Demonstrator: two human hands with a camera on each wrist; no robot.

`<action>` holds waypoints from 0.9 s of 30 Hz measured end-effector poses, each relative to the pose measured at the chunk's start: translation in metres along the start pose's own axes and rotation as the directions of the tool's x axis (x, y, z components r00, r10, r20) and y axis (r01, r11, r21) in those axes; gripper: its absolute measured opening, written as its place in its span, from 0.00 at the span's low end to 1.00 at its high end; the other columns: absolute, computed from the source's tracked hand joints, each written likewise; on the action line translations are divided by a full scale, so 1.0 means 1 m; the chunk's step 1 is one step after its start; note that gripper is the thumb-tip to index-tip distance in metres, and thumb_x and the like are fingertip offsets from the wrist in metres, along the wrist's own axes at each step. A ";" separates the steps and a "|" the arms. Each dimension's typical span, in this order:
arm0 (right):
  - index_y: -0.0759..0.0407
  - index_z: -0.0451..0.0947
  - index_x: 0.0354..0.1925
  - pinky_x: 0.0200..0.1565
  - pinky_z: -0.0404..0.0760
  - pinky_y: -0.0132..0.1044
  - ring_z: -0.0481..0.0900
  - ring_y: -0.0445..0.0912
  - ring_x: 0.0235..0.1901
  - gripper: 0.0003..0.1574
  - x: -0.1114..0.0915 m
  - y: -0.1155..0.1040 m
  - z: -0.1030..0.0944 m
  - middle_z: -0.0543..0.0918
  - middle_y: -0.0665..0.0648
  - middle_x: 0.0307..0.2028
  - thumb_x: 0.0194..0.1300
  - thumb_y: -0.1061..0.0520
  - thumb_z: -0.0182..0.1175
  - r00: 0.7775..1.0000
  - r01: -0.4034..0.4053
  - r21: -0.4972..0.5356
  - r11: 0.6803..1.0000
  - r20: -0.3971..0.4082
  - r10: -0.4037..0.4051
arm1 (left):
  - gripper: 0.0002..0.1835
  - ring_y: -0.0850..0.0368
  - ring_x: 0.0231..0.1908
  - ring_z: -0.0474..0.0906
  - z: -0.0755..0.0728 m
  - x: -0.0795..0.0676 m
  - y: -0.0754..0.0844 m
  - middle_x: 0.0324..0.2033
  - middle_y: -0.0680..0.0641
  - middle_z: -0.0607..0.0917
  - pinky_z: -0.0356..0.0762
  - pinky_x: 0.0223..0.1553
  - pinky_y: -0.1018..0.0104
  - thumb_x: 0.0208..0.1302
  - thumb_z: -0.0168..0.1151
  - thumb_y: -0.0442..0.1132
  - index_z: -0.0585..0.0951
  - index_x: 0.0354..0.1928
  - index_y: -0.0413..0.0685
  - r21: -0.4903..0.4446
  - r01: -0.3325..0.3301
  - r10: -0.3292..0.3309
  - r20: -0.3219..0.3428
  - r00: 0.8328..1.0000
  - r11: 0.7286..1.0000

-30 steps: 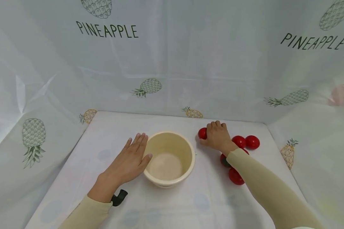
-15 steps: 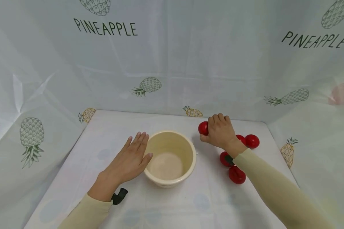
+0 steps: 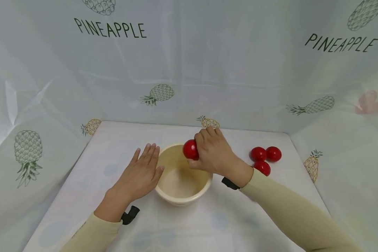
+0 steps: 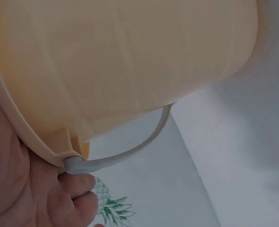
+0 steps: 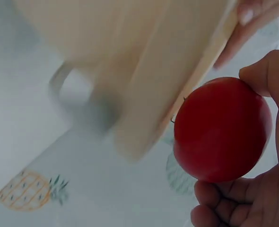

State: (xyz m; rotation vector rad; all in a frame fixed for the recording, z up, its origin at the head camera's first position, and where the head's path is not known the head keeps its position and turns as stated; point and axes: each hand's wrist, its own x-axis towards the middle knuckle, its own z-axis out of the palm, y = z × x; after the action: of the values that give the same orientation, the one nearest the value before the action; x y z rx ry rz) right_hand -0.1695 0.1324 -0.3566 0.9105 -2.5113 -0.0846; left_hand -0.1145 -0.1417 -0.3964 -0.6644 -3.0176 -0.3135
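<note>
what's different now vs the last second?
The right hand lifted the red tomato from the table and carried it left to the cream bucket's mouth. It hasn't let go. Unchanged: bucket in place, left hand at its left rim, three visible tomatoes lying at right.

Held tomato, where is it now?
Near the head view's centre, the tomato is in the right hand, overlapping the far right rim of the bucket.
</note>
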 end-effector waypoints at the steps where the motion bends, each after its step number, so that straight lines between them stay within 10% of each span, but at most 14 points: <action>1: 0.61 0.77 0.39 0.42 0.76 0.46 0.75 0.53 0.40 0.35 0.001 -0.008 0.001 0.81 0.57 0.35 0.57 0.30 0.62 1.000 0.020 0.011 1.000 0.007 -0.020 | 0.38 0.38 0.83 0.49 0.000 0.000 0.001 0.82 0.34 0.57 0.44 0.82 0.37 0.84 0.45 0.53 0.55 0.82 0.33 0.005 0.006 -0.006 -0.002 1.000 1.000; 11: 0.58 0.80 0.44 0.47 0.79 0.42 0.78 0.50 0.45 0.37 0.003 -0.059 0.023 0.84 0.55 0.40 0.59 0.27 0.59 0.979 0.169 0.038 0.985 0.107 -0.172 | 0.38 0.37 0.82 0.50 -0.001 -0.001 0.005 0.81 0.33 0.58 0.46 0.82 0.36 0.83 0.46 0.51 0.56 0.81 0.31 0.009 0.028 -0.028 -0.002 1.000 1.000; 27: 0.55 0.79 0.47 0.52 0.76 0.41 0.77 0.47 0.45 0.40 0.001 -0.078 0.040 0.82 0.51 0.40 0.65 0.23 0.50 0.935 0.269 -0.080 0.960 0.259 -0.241 | 0.37 0.36 0.82 0.50 0.003 -0.002 0.004 0.81 0.33 0.58 0.48 0.81 0.36 0.83 0.46 0.51 0.56 0.81 0.31 -0.008 0.028 -0.028 -0.013 1.000 1.000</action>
State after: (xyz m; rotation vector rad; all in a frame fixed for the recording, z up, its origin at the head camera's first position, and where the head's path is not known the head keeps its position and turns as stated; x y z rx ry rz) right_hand -0.1414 0.0672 -0.4080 1.2408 -2.5625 -0.4466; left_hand -0.1113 -0.1386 -0.3984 -0.6184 -3.0176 -0.3295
